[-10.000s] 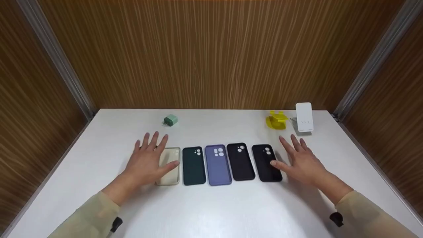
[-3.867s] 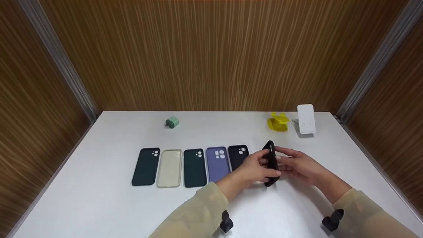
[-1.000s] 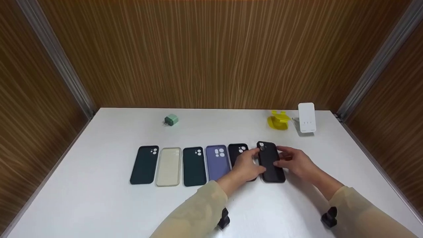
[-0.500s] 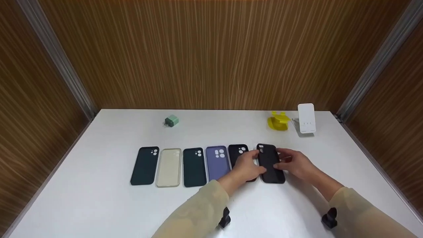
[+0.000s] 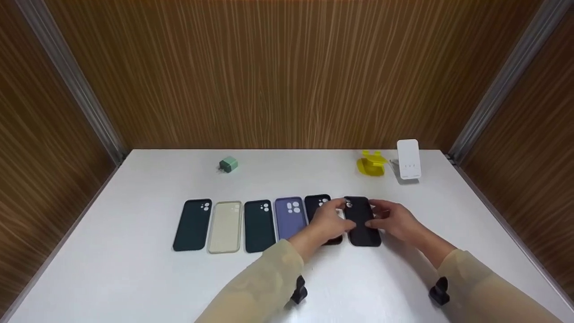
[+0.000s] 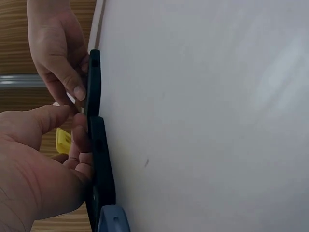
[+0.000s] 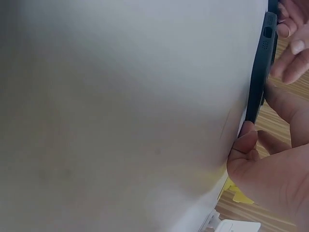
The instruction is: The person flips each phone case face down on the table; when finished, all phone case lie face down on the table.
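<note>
A black phone case (image 5: 365, 235) lies at the right end of a row on the white table, back facing up, camera cutouts at its upper left. My right hand (image 5: 399, 222) pinches its right edge, thumb on the back and fingers at the side. In the right wrist view that case (image 7: 260, 67) shows its end with the port slot. My left hand (image 5: 327, 222) touches its left edge with thumb and forefinger tips, fingers relaxed. Under the left hand is another black case (image 5: 335, 241), partly hidden; beside it lies a purple case (image 5: 289, 220), overlapped by the left wrist.
Further left lie a dark green case (image 5: 259, 229), a cream case (image 5: 225, 229) and another dark green case (image 5: 192, 229). Behind them are a green charger plug (image 5: 228, 164), a yellow phone stand (image 5: 371, 165) and a white stand (image 5: 409, 159). Wood-grain panels (image 5: 287, 76) enclose the table (image 5: 134, 278).
Both hands first lay spread over the row. They then lifted the rightmost black case on edge and turned it over. In the last second it has settled flatter, and the hands have barely moved.
</note>
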The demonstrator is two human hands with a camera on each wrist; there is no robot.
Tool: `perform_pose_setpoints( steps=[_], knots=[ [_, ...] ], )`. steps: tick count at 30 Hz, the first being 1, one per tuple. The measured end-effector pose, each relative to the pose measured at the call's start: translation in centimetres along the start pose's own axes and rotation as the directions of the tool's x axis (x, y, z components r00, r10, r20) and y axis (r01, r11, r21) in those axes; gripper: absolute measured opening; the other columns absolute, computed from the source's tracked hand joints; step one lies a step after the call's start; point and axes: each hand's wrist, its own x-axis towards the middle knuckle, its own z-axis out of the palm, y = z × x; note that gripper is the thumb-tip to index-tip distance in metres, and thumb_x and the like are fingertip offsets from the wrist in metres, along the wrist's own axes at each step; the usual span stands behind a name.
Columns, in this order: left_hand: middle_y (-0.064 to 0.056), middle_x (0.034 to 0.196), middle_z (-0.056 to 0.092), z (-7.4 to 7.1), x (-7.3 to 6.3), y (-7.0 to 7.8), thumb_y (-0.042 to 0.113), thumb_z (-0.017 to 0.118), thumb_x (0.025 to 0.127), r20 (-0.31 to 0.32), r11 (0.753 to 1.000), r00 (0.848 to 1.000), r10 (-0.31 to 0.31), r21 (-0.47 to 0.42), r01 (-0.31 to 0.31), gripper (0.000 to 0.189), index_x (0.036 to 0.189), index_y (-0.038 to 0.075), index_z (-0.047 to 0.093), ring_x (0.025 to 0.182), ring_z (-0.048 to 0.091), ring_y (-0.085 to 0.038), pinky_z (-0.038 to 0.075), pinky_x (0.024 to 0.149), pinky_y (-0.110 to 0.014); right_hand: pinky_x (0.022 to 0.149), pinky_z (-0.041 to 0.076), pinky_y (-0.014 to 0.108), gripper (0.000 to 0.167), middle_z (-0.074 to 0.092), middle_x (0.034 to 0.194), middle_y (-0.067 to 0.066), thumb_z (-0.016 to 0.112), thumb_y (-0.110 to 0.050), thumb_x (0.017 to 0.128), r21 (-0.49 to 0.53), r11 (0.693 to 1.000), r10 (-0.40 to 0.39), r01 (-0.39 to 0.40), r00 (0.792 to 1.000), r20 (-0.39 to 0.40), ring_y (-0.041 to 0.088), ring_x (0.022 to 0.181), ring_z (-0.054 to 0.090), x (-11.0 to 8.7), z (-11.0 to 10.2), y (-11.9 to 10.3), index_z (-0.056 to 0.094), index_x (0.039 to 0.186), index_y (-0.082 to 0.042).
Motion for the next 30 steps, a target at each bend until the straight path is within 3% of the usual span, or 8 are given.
perform_pose_setpoints(
  steps=[5,9,13,17,22,30],
  knots=[
    [-0.006,0.144,0.063,-2.1,-0.8,0.8,0.011,0.082,0.091,0.012,0.998,0.999,0.051,0.041,-0.051,0.067,0.152,0.010,0.057,0.134,0.057,-0.025,0.045,0.112,-0.036,0.099,0.051,0.045,0.075,0.063,0.135,0.023,0.079,-0.021,0.097,0.013,1.000,-0.004,0.004,1.000,0.003,0.039,0.123,0.059,0.0,0.0,-0.4,0.044,0.158,0.002],
    [-0.006,0.149,0.061,-4.5,-1.5,1.0,0.015,0.081,0.094,0.031,0.990,0.994,0.106,0.094,-0.109,0.066,0.154,0.010,0.055,0.142,0.052,-0.026,0.042,0.116,-0.038,0.091,0.055,0.041,0.075,0.061,0.139,0.024,0.078,-0.022,0.099,0.080,0.997,0.009,-0.009,1.000,0.004,0.041,0.129,0.057,-0.4,-0.3,-1.0,0.042,0.160,0.000],
    [-0.009,0.149,0.060,-6.7,-2.1,0.6,0.015,0.080,0.094,0.031,0.981,0.990,0.141,0.130,-0.144,0.066,0.155,0.008,0.054,0.143,0.050,-0.028,0.039,0.119,-0.039,0.084,0.056,0.036,0.072,0.060,0.140,0.023,0.076,-0.022,0.100,0.118,0.993,-0.002,0.002,1.000,-0.007,0.039,0.127,0.059,-0.7,-0.2,-2.1,0.043,0.160,-0.002],
    [-0.011,0.148,0.060,-8.3,-2.5,-0.3,0.015,0.080,0.094,0.026,0.972,0.987,0.159,0.173,-0.161,0.064,0.153,0.007,0.056,0.142,0.051,-0.030,0.038,0.119,-0.040,0.093,0.055,0.035,0.066,0.063,0.135,0.020,0.075,-0.022,0.100,0.089,0.995,-0.049,0.050,0.999,-0.018,0.036,0.122,0.061,-0.9,0.2,-3.4,0.048,0.158,-0.003],
    [-0.013,0.146,0.061,-9.2,-2.8,-1.5,0.015,0.081,0.094,0.036,0.960,0.985,0.168,0.222,-0.172,0.063,0.151,0.005,0.057,0.141,0.051,-0.030,0.039,0.118,-0.043,0.100,0.052,0.039,0.061,0.067,0.125,0.016,0.076,-0.019,0.100,0.069,0.990,-0.121,0.122,0.992,-0.019,0.031,0.113,0.064,-0.8,1.3,-4.8,0.053,0.154,-0.003],
    [-0.015,0.147,0.061,-9.1,-3.3,-3.0,0.017,0.085,0.091,0.061,0.953,0.986,0.155,0.256,-0.165,0.066,0.149,0.002,0.058,0.138,0.055,-0.032,0.042,0.116,-0.043,0.099,0.054,0.038,0.061,0.069,0.121,0.015,0.077,-0.018,0.099,0.075,0.981,-0.179,0.178,0.984,0.017,0.024,0.103,0.065,-0.2,3.4,-6.0,0.053,0.153,-0.001]
  ],
)
